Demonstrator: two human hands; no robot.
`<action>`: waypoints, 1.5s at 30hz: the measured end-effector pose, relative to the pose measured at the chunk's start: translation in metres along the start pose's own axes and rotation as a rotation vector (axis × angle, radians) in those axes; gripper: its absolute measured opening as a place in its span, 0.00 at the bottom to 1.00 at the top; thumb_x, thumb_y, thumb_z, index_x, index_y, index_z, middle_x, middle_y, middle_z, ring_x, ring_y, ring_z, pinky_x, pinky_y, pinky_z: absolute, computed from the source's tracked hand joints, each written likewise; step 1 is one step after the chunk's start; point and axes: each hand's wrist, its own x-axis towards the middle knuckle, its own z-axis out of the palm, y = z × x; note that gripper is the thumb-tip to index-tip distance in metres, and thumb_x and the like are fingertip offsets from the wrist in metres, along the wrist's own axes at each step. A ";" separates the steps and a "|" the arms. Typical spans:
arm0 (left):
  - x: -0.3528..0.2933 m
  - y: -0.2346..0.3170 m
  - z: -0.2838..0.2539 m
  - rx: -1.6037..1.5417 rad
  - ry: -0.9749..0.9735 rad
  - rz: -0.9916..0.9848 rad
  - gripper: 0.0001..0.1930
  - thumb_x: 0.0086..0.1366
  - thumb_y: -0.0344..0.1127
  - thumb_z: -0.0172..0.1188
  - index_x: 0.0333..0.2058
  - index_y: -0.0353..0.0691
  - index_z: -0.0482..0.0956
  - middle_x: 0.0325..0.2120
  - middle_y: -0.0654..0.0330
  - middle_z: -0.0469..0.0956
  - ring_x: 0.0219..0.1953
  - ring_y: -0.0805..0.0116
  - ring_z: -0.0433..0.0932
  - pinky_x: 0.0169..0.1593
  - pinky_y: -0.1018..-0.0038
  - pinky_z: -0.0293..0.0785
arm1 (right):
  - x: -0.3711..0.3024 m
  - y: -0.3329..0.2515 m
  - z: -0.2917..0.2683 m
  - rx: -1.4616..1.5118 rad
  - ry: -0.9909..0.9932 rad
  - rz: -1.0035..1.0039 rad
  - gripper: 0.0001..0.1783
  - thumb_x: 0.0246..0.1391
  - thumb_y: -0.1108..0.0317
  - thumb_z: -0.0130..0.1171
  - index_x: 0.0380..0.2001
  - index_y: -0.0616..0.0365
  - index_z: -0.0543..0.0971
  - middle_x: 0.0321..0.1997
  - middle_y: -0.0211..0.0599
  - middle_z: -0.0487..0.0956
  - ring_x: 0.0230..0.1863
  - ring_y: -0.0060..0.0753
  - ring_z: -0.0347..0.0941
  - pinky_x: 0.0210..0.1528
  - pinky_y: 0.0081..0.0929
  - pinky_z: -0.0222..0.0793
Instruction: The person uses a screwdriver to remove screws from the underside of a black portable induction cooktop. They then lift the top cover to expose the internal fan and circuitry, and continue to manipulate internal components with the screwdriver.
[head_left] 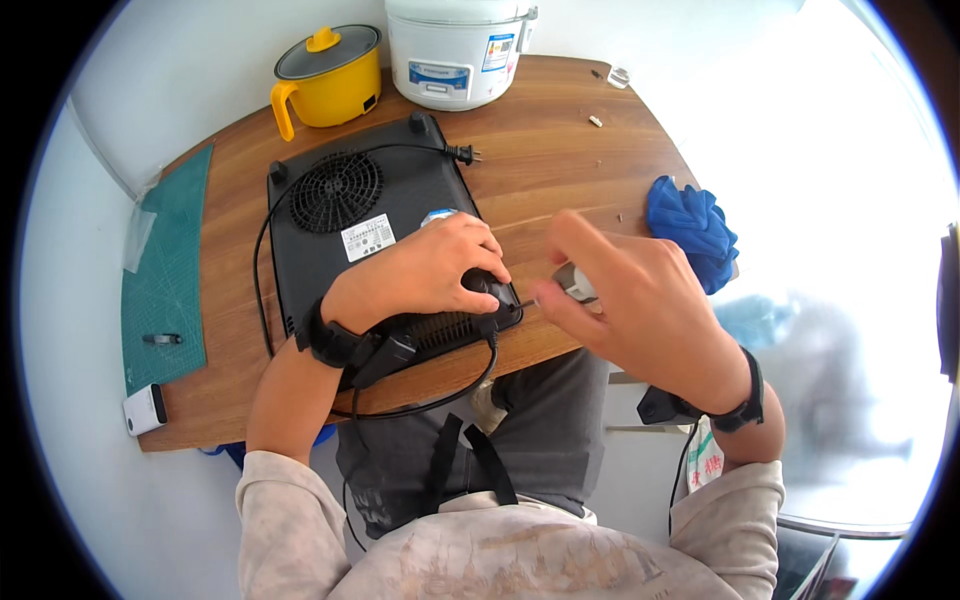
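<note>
A black induction cooker (430, 165) lies upside down on the wooden table, its round fan grille (336, 190) and white label facing up. My left hand (440, 262) is closed on the cooker's near right corner, thumb and fingers curled round a dark rounded part there. In my right hand (640, 295) is a screwdriver (578, 284) with a grey and white handle. The screwdriver's thin shaft points left at that corner; whether its tip sits in a screw is too small to tell. The power cord (262, 270) loops round the cooker's left side, and its plug (463, 154) rests by the right edge.
At the back stand a yellow pot (345, 95) with a lid and a white rice cooker (460, 60). A green cutting mat (165, 290) and a white box-shaped device (145, 409) lie at the left. A blue cloth (690, 230) hangs over the right edge; small bits lie nearby.
</note>
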 end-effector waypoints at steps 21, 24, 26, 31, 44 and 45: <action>0.000 0.000 0.003 0.015 0.017 0.004 0.16 0.56 0.41 0.69 0.41 0.40 0.86 0.49 0.58 0.78 0.59 0.56 0.69 0.64 0.62 0.64 | 0.000 0.010 0.003 0.128 0.096 -0.097 0.20 0.47 0.71 0.66 0.43 0.60 0.70 0.38 0.43 0.77 0.38 0.40 0.77 0.36 0.31 0.71; 0.001 0.000 0.003 0.021 0.018 0.014 0.16 0.56 0.42 0.68 0.41 0.40 0.86 0.48 0.58 0.79 0.59 0.56 0.69 0.64 0.63 0.64 | 0.000 0.009 0.004 0.154 0.134 -0.129 0.18 0.49 0.68 0.66 0.41 0.60 0.71 0.36 0.42 0.77 0.35 0.41 0.77 0.35 0.32 0.71; 0.001 -0.001 0.004 0.010 0.016 0.013 0.16 0.56 0.41 0.68 0.40 0.39 0.86 0.48 0.58 0.79 0.58 0.56 0.69 0.63 0.63 0.64 | 0.000 0.004 0.001 0.040 0.093 -0.015 0.15 0.51 0.66 0.66 0.38 0.59 0.72 0.31 0.40 0.77 0.29 0.39 0.76 0.31 0.30 0.70; 0.000 -0.002 0.005 0.020 0.030 0.003 0.16 0.56 0.41 0.68 0.41 0.40 0.86 0.48 0.57 0.79 0.58 0.56 0.69 0.63 0.63 0.65 | -0.004 0.001 0.000 0.000 0.105 0.082 0.13 0.55 0.64 0.66 0.31 0.59 0.74 0.20 0.35 0.75 0.19 0.30 0.71 0.25 0.24 0.64; 0.000 -0.001 0.007 0.073 0.023 0.017 0.14 0.57 0.40 0.68 0.41 0.44 0.87 0.48 0.58 0.77 0.59 0.57 0.69 0.64 0.63 0.64 | -0.051 0.046 0.023 0.290 0.402 0.292 0.06 0.53 0.70 0.65 0.29 0.58 0.78 0.17 0.28 0.78 0.17 0.13 0.66 0.21 0.16 0.59; 0.000 -0.001 0.007 0.084 0.027 0.022 0.14 0.57 0.40 0.68 0.41 0.44 0.87 0.48 0.58 0.77 0.59 0.57 0.68 0.64 0.62 0.64 | -0.053 0.047 0.024 0.303 0.420 0.293 0.06 0.53 0.70 0.65 0.29 0.58 0.78 0.17 0.27 0.78 0.17 0.12 0.65 0.21 0.15 0.59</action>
